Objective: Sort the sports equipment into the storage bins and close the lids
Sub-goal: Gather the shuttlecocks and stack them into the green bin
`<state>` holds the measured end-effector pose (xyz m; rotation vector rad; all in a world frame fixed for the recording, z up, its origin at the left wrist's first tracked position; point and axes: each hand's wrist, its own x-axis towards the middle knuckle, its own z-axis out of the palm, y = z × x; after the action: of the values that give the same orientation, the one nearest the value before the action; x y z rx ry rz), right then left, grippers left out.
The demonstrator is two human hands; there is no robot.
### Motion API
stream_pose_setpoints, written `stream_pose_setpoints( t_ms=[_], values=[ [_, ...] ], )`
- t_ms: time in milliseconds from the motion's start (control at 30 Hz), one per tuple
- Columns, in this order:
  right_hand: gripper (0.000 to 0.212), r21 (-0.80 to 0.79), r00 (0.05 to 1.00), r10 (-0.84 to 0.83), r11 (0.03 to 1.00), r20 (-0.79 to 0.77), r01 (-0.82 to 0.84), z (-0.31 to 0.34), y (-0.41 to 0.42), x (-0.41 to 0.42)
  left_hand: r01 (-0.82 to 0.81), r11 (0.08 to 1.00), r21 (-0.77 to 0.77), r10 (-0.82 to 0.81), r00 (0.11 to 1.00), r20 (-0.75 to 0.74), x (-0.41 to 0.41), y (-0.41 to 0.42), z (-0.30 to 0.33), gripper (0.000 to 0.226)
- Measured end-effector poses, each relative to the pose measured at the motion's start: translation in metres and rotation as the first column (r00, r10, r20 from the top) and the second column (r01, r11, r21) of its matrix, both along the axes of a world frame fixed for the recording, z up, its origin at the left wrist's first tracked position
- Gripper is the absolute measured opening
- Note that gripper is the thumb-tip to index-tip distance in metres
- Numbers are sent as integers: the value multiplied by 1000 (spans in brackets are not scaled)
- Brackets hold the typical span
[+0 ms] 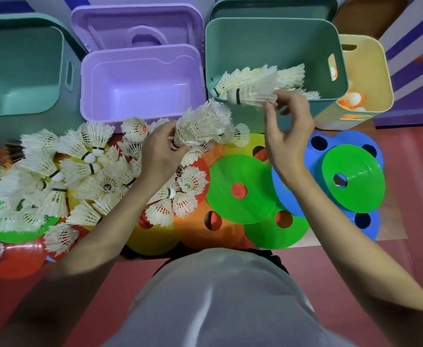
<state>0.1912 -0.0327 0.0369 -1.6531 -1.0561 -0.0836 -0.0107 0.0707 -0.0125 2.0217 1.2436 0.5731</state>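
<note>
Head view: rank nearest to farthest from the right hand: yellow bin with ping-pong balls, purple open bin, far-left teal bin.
From the right hand:
1. Yellow bin with ping-pong balls, just to its right, behind.
2. Purple open bin, to its left, past the middle.
3. Far-left teal bin, at the left edge.

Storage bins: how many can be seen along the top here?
4, in a row: a teal bin at far left, a purple bin, a second teal bin receiving shuttlecocks, and a cream bin at far right holding balls. Others may lie out of frame.
</note>
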Motion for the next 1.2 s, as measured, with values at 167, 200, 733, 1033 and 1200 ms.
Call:
stream_pose_setpoints(
  t_ms=[167, 200, 733, 1033, 1200],
  values=[
    [3, -85, 979, 197, 978, 56, -192, -2, 10, 11, 15, 1000, 21, -15, 1000, -28, 17, 5, 13, 32],
    [4, -104, 976, 213, 973, 50, -207, -3, 11, 13, 12, 1000, 19, -11, 999, -36, 21, 8, 15, 33],
    [8, -255, 952, 94, 951, -291, -172, -1, 81, 133, 280, 941, 188, -220, 933, -285, 148, 95, 59, 23],
    [38, -611, 993, 43, 785, -107, -99, -30, 114, 184, 405, 914, 21, -347, 809, -475, 207, 129, 19, 60],
    [40, -726, 980, 183, 663, -83, -185, -49, 130, 196, 449, 884, -130, -441, 708, -552, 216, 141, 8, 73]
  ],
)
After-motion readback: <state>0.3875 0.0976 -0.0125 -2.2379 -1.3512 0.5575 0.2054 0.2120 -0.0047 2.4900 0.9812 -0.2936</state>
